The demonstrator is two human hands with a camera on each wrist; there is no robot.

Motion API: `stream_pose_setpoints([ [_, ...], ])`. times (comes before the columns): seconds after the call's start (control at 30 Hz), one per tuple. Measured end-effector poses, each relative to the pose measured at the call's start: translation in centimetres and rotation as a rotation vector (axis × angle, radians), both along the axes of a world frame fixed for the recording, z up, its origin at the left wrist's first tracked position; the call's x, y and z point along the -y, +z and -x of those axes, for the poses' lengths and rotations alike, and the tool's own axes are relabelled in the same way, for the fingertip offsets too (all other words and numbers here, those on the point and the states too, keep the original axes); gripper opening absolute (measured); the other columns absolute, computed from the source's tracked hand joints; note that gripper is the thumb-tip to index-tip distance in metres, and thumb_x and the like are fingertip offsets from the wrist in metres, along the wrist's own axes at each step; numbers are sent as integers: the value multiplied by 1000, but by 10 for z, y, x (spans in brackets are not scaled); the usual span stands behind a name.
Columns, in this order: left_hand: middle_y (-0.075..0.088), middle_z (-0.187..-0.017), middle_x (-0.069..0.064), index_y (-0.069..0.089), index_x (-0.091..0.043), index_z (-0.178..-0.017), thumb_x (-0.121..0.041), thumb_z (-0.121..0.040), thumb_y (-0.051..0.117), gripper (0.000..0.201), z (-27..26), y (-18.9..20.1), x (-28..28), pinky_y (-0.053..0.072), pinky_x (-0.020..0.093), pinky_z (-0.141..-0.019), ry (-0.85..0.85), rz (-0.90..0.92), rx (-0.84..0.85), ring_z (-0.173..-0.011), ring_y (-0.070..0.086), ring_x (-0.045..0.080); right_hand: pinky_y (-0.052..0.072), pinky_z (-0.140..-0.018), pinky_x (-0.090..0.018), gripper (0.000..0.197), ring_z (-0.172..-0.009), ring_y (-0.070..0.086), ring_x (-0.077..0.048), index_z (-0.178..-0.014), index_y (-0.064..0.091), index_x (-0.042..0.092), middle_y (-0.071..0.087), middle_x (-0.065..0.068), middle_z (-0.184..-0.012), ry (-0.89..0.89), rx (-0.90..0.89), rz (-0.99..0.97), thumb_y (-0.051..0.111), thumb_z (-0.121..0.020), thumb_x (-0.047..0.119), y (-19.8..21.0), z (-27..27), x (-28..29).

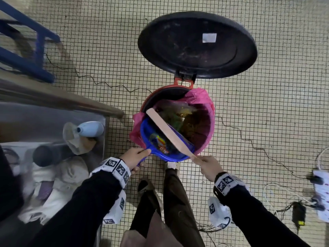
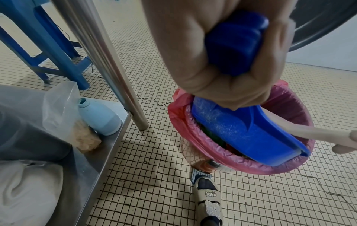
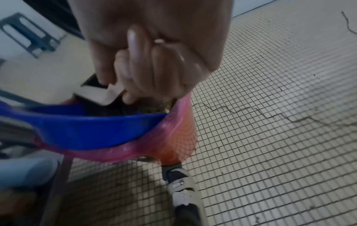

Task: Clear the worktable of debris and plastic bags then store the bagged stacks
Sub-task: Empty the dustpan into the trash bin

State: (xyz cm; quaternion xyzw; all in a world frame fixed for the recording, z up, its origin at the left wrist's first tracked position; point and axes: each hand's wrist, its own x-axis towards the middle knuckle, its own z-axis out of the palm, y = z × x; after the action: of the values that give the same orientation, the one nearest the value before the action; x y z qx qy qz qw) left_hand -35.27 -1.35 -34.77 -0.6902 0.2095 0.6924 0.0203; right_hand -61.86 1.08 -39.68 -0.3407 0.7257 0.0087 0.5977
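My left hand (image 1: 136, 156) grips the blue dustpan (image 1: 167, 139), tipped over the bin (image 1: 204, 125). Right hand (image 1: 209, 166) clamps the wooden scraper (image 1: 169, 131), lying diagonally across it; wrapper debris (image 1: 161, 141) probably clings inside.

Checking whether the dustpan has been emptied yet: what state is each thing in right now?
Bin lid: open, swung back.
Bin: lined with a pink bag, holding rubbish.
Dustpan: tilted over the bin, wrapper still inside.
Wooden brush: lying across the dustpan.
Left hand: grips the dustpan handle.
Right hand: grips the brush handle.
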Motion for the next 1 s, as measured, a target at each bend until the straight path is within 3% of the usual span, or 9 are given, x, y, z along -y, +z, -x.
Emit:
stream_pose_setpoints([
  [0.1, 42, -56, 0, 55, -21, -126, -37, -96, 46, 35, 0, -2, 0, 26, 12, -30, -1, 2, 30, -27, 30, 3, 26, -33, -19, 40, -38, 32, -13, -105, 71, 5, 35, 2, -44, -15, -109, 46, 55, -91, 40, -3, 7, 6],
  [0.2, 42, -56, -1, 56, -22, -125, -37, -97, 45, 34, 1, -2, -1, 26, 12, -31, -15, 18, 37, -27, 31, 3, 24, -29, -16, 40, -33, 31, -10, -109, 69, 5, 34, 5, -39, -91, -77, 50, 55, -91, 38, 0, 6, 10],
  [0.3, 41, -56, -1, 53, -26, -128, -36, -97, 43, 33, -1, -1, -4, 26, 12, -32, -3, 5, 9, -28, 30, 4, 17, -33, -13, 40, -27, 22, -9, -100, 67, 3, 29, 6, -35, -158, 82, -168, 61, -87, 41, 8, 7, 4],
  [0.37, 41, -56, 0, 53, -23, -128, -36, -97, 44, 34, -2, 1, -5, 26, 12, -32, 0, -3, -2, -28, 30, 4, 17, -36, -13, 34, -27, 20, -10, -85, 67, 10, 30, 4, -37, -150, 34, -260, 64, -84, 44, 10, 15, 0],
  [0.4, 41, -56, 0, 53, -22, -127, -36, -97, 44, 34, -3, 1, -5, 26, 12, -32, -1, -3, 0, -28, 30, 4, 18, -35, -13, 29, -26, 21, -10, -83, 66, 14, 31, 3, -38, -173, -4, -240, 64, -84, 43, 11, 20, 0],
  [0.53, 42, -57, 1, 55, -21, -125, -37, -96, 45, 34, 0, 0, -7, 27, 11, -32, 8, 13, 31, -27, 31, 4, 23, -28, -15, 32, -28, 27, -7, -110, 64, 13, 33, 2, -46, -247, -96, -49, 54, -92, 38, 9, 29, 4],
  [0.67, 40, -57, 1, 56, -19, -123, -36, -96, 46, 33, -1, 3, -8, 26, 11, -33, 35, 4, 19, -26, 30, 4, 18, -32, -13, 36, -28, 22, -10, -99, 65, 1, 31, 2, -43, -360, 43, -139, 58, -90, 36, 14, 28, 3],
  [0.77, 41, -57, 1, 57, -20, -122, -36, -96, 47, 32, -1, 4, -8, 26, 11, -32, 31, 13, 29, -26, 30, 4, 19, -34, -14, 38, -29, 23, -11, -101, 67, 2, 33, 0, -43, -295, 43, -218, 60, -88, 37, 16, 30, -3],
  [1.0, 40, -56, 1, 58, -19, -117, -35, -97, 46, 29, -1, 15, -19, 23, 10, -33, 16, 58, 77, -25, 28, 4, 21, -30, -15, 24, -24, 26, -9, -97, 66, 12, 35, 1, -41, -268, -66, -99, 56, -91, 33, 20, 21, 7],
])
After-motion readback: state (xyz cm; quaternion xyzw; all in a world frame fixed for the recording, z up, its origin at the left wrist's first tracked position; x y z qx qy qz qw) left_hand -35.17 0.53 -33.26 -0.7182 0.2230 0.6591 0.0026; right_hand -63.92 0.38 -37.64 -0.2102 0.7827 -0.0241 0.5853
